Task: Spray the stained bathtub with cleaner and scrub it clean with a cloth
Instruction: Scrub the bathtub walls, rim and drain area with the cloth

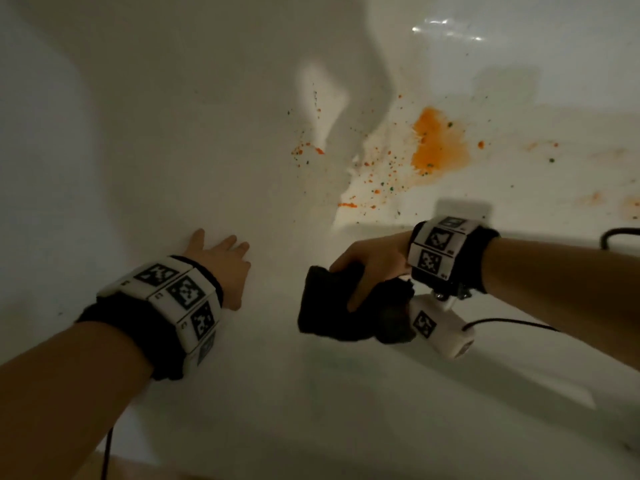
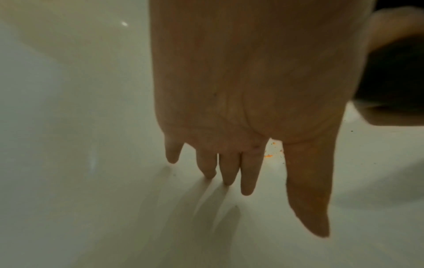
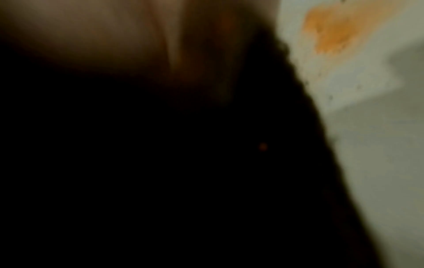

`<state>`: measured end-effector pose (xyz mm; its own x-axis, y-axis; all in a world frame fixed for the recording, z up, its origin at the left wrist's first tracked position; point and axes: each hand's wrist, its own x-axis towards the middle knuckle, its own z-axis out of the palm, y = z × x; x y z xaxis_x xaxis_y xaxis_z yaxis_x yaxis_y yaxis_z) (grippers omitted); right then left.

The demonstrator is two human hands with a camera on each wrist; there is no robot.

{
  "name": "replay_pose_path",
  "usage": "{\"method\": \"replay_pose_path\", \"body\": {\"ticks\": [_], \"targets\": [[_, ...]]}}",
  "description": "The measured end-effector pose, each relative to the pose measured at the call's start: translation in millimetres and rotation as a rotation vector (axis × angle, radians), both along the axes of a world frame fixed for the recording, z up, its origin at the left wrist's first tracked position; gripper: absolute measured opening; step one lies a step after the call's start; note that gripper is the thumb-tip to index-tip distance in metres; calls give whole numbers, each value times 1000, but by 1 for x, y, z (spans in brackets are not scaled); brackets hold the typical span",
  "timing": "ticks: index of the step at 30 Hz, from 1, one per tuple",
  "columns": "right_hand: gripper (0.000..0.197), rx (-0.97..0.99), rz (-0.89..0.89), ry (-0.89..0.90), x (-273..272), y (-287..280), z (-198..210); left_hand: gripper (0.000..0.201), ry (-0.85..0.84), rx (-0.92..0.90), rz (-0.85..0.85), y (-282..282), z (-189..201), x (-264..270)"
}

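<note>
The white bathtub [image 1: 173, 133] carries a large orange stain [image 1: 437, 143] with orange and green specks scattered around it [image 1: 377, 174]. My right hand [image 1: 367, 271] grips a dark cloth [image 1: 329, 306] above the tub's near rim, short of the stain. In the right wrist view the dark cloth [image 3: 183, 163] fills most of the picture, with the orange stain [image 3: 330, 30] beyond it. My left hand [image 1: 221, 261] lies flat with straight fingers on the tub's inner wall. The left wrist view shows its spread fingers [image 2: 227, 170] on the white surface. No spray bottle is in view.
The tub's near rim [image 1: 346, 393] runs across the bottom of the head view. Fainter orange smears [image 1: 595, 199] sit at the right of the tub floor. A black cable [image 1: 616, 233] loops near the right edge, and another [image 1: 107, 452] hangs by my left forearm.
</note>
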<state>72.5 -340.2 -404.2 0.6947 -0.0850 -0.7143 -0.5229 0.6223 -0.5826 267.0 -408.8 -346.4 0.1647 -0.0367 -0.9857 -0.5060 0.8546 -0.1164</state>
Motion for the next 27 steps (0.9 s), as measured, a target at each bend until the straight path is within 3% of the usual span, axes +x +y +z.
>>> {"method": "replay_pose_path", "body": {"ticks": [4,7,10,14,19,22,27], "targets": [[23,166,4,-190,27,27,33,76,-60,-1,-46,-9,16,5],[25,2,154,-201,48,48,34,72,-56,-10,-58,-14,20,12],[16,-58,83,-120,53,54,24,69,-37,-14,-20,-14,19,12],[25,-180,-25,65,56,55,6,61,33,-63,29,-9,12,3],[28,-309,62,393,55,47,-38,58,64,-111,51,-10,6,-7],[24,-315,116,447,54,39,-51,58,66,-140,48,-12,6,-4],[13,-416,2,419,42,7,-22,61,71,-150,49,-12,11,8]]}}
